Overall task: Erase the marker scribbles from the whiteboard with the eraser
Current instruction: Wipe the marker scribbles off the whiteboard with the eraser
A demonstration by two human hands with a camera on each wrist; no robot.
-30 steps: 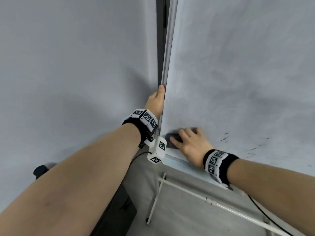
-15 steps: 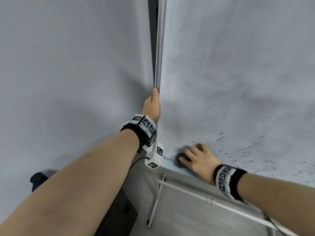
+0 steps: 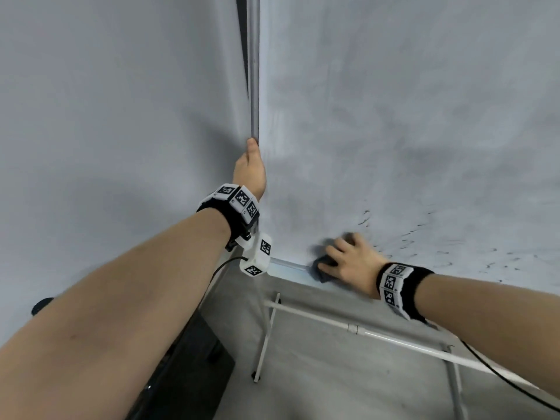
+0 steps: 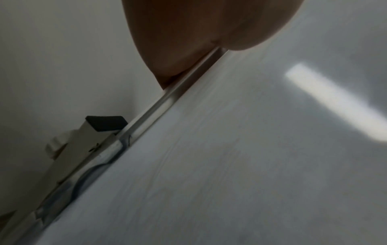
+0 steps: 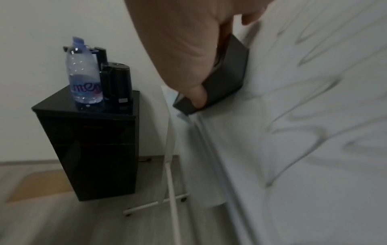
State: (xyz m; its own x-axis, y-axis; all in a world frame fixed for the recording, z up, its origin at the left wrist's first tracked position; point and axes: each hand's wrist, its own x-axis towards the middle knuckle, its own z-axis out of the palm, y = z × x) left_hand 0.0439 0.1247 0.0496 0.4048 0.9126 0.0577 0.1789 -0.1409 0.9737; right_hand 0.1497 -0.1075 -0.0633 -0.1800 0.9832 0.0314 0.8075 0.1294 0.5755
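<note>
Right hand (image 3: 353, 265) grips the dark block eraser (image 5: 227, 73), thumb on its lower edge, fingers over the back, felt face flat on the whiteboard (image 3: 424, 131) at the bottom left corner, just above the bottom frame rail (image 3: 288, 264). Left hand (image 3: 250, 169) holds the board's left frame edge (image 4: 167, 97), thumb up along it; fingers are out of sight behind the edge, so I can't tell how tightly it grips.

Step in hand, my read: wiping the lower band. Remaining marker scribbles (image 3: 424, 237) sit right of the eraser along the bottom; upper board shows only grey haze. Keep the felt flat with even pressure, overlap passes rightward, stay off the rail so the block doesn't catch. The left hand's steadying matters: the stand (image 5: 171, 165) looks light, appears to be on castors.

Containers, farther off: clear water bottle (image 5: 84, 74), looks partly full, cap on, atop a black cabinet (image 5: 94, 149) beside a dark kettle-like jug (image 5: 117, 86), contents not visible.
</note>
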